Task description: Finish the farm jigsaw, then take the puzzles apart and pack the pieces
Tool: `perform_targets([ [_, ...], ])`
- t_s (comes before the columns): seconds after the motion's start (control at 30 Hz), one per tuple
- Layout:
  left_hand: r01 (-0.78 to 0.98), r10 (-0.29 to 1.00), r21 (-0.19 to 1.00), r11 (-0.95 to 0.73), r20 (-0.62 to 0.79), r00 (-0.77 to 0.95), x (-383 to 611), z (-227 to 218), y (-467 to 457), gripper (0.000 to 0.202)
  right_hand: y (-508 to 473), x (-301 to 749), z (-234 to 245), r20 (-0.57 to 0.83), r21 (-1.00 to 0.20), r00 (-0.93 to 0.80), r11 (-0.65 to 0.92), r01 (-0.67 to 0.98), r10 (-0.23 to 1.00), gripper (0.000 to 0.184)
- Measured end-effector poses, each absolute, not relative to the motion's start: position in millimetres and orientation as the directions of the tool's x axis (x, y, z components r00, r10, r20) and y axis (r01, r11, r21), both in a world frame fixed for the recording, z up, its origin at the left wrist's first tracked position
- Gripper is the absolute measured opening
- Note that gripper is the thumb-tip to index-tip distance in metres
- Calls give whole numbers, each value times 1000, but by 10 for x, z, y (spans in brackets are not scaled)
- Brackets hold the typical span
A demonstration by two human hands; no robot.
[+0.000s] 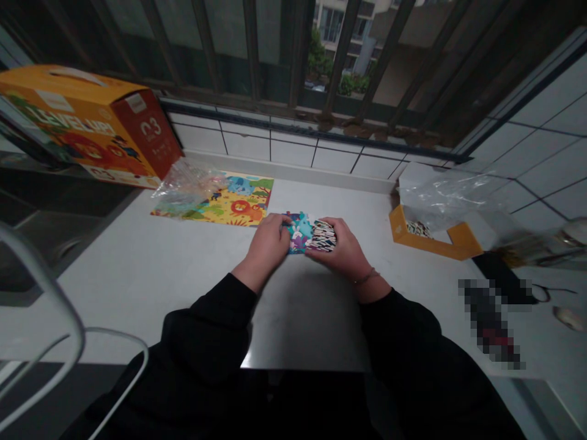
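Two picture pieces, which look like puzzle pieces, lie side by side on the white countertop [302, 299]. My left hand [270, 244] grips the left edge of the teal and purple piece [300, 235], which shows a white rabbit. Around the right end of the black-and-white striped piece [323, 236] curl the fingers and thumb of my right hand [346, 252]. The pieces touch or nearly touch; the exact join is too small to make out. Behind my left hand lies a yellow picture sheet [247, 205] with a lion and an elephant.
An orange carton [132, 131] stands at the back left, with crumpled clear plastic [188, 186] beside it. At the right is an open yellow-edged box [433, 244] holding striped pieces and plastic wrap. A white cable [76, 324] loops in at the left. Window bars rise behind.
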State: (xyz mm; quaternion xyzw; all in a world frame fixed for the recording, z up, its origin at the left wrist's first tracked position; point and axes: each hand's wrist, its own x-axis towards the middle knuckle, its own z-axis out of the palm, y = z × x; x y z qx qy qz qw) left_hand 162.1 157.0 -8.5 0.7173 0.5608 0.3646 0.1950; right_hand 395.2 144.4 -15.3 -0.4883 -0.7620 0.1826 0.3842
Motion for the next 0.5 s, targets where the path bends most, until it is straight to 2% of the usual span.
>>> perform_targets([
  [0.1, 801, 959, 565, -199, 281, 40, 1584, -100, 1585, 26, 1463, 3983, -181, 406, -666, -146, 401, 629, 902, 74],
  [0.23, 871, 972, 471, -138, 233, 28, 1586, -107, 1557, 27, 1492, 3987, -238, 295, -653, -235, 375, 657, 926, 70],
  [0.5, 803, 982, 589, -90, 188, -28, 1607, -179, 1592, 21, 1491, 3979, -232, 273, -650, -252, 371, 663, 928, 72],
])
